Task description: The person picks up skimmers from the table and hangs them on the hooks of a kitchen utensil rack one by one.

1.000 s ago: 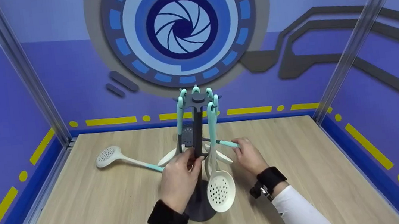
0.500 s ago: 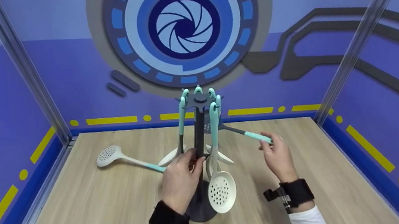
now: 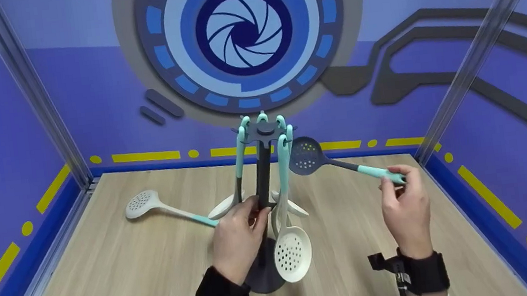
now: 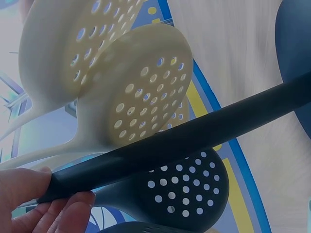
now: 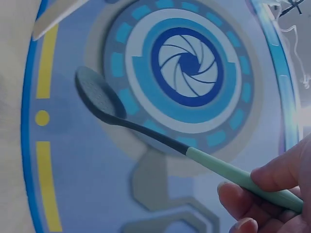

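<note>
My left hand (image 3: 238, 240) grips the black pole (image 4: 184, 138) of a utensil stand (image 3: 263, 168), with thumb and fingers around it in the left wrist view. From the stand's top hang several utensils by mint handles, among them a cream slotted spoon (image 3: 293, 254) at the front. My right hand (image 3: 407, 208) holds a dark perforated skimmer (image 3: 306, 155) by the end of its mint handle (image 5: 228, 171), thumb on one side and fingers on the other. The skimmer's head is up off the table, just right of the stand in the head view.
A white perforated skimmer (image 3: 143, 205) lies on the wooden table (image 3: 108, 270) at left, its mint handle end reaching toward my left hand. Blue patterned walls (image 3: 105, 106) and metal posts (image 3: 476, 54) enclose the table. The stand's round dark base (image 3: 265, 282) sits near the front.
My right hand has moved right and drawn the dark skimmer out from behind the stand, so its head now shows. The left hand has stayed on the pole.
</note>
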Demonstrator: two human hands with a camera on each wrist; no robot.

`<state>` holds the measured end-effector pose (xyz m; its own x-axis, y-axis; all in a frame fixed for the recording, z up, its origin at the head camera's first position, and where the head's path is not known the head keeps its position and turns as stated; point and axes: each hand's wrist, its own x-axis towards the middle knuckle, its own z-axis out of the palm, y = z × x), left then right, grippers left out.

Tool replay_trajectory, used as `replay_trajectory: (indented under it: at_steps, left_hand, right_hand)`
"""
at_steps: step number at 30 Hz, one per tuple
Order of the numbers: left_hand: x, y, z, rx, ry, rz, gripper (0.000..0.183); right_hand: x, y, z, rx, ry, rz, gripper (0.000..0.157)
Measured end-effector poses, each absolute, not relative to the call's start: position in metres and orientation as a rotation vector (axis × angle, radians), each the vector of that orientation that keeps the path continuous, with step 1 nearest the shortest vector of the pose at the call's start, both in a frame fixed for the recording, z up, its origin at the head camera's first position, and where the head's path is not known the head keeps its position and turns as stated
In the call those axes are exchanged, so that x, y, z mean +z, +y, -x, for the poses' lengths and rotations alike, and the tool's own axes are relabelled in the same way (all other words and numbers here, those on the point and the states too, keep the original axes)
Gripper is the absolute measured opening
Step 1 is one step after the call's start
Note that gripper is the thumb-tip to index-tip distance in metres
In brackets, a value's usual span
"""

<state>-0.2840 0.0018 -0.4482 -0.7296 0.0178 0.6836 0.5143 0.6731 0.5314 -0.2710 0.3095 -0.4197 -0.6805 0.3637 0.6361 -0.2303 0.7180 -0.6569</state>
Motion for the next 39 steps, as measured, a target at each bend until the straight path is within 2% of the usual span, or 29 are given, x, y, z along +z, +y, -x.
replay_trajectory:
  at_steps: [13, 26, 39]
  left_hand:
    - [-0.45, 0.005, 0.285, -0.966, -2.205, 0.401, 0.014]
    - [-0.458, -0.003, 0.276, -1.054, -2.284, 0.305, 0.016]
    - [-0.454, -0.015, 0.235, -1.128, -2.239, 0.41, 0.015]
  right_hand:
    - [-0.387, 0.306, 0.23, 0.914, -1.879, 0.023, 0.043]
    - [-0.384, 0.288, 0.224, 0.893, -1.87, -0.187, 0.066]
    - [-0.377, 0.275, 0.215, 0.863, -1.823, -0.389, 0.051]
